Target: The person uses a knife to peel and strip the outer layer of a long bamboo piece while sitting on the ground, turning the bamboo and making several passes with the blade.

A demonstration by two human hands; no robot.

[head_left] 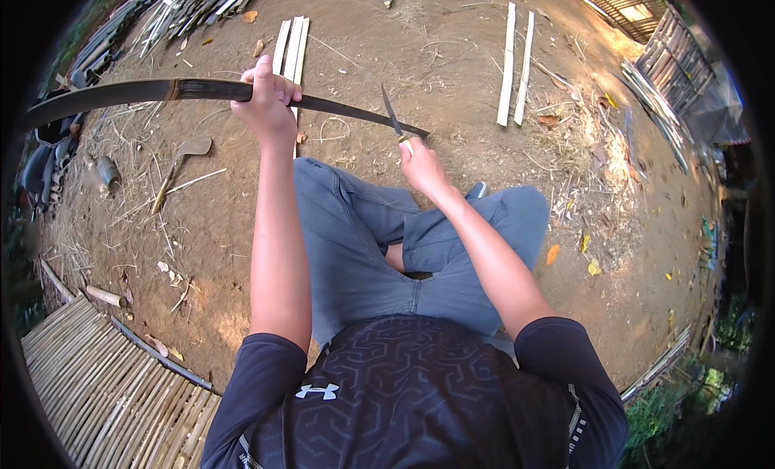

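Observation:
My left hand (270, 102) is closed around a long, dark bamboo strip (214, 90) with a node ring on it. The strip bends from the far left rim across in front of my knees, and its thin end points right. In my right hand (421, 166) is a small knife (391, 110), gripped by its pale handle. Its narrow blade points up and away, crossing the strip near the thin end; whether blade and strip touch, I cannot tell. Both hands are above my crossed legs.
Pale split bamboo strips (507, 65) lie on the dirt ahead, with more strips (291, 45) behind my left hand. A broad-bladed tool (194, 146) and a bottle-like object (107, 175) rest at left. A bamboo slat platform (113, 380) stands lower left. Shavings (597, 182) litter the right.

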